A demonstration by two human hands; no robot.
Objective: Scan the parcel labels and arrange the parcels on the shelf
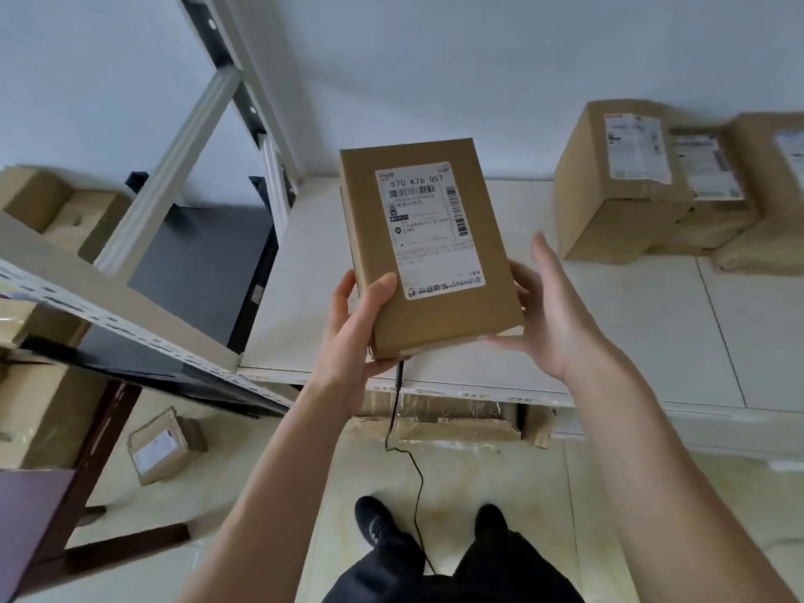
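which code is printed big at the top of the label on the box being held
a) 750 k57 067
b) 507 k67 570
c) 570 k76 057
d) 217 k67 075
c: the white label on the held box reads 570 K76 057 above the barcode; the left hand grips the box's lower corner.

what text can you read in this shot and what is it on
"570 K76 057": top of the white label on the held parcel.
Rest of that label: barcodes and small print, too blurred to read.
Labels on the shelf parcels: too blurred.
Handwritten numbers on the shelf edge: unclear.
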